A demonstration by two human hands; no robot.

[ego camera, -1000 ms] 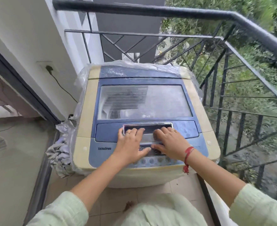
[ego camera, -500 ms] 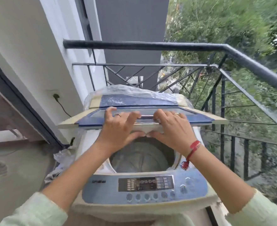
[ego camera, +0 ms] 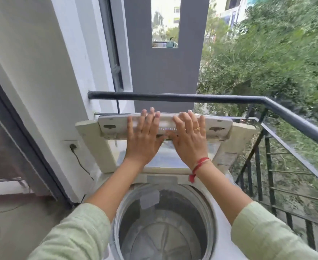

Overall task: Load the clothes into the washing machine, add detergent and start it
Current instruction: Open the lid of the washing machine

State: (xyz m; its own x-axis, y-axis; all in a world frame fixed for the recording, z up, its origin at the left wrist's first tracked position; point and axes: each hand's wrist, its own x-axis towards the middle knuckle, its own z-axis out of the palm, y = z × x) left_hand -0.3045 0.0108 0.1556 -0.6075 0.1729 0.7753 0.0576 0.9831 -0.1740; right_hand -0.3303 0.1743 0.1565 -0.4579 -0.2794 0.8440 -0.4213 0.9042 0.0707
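Glass of a sliding door (ego camera: 2,147) was seen at far left, and beside it a white wall (ego camera: 32,72) with a socket (ego camera: 72,146), a dark plug seated in it and a cable (ego camera: 81,164) trailing down. Next along, the washing machine (ego camera: 221,207) was found standing between that wall and the dark balcony railing (ego camera: 229,99). Its lid (ego camera: 115,128) was folded and tipped up at the back, underside shown to the camera. And there, the left hand (ego camera: 144,139) was laid flat on that underside, fingers straight and spread, nothing gripped, fingertips reaching just past the lid's top edge. Right alongside, almost thumb to thumb, the right hand (ego camera: 189,141) was pressed on the lid the same way. Its fingers were extended and released, a ring (ego camera: 197,128) was worn on one finger and a red thread (ego camera: 198,166) was tied at the wrist. Pale green sleeves (ego camera: 75,231) were seen on both forearms. Below the hands, the drum (ego camera: 160,239) was exposed, its grey floor in plain sight. Further right, green trees (ego camera: 267,53) were seen beyond the railing.
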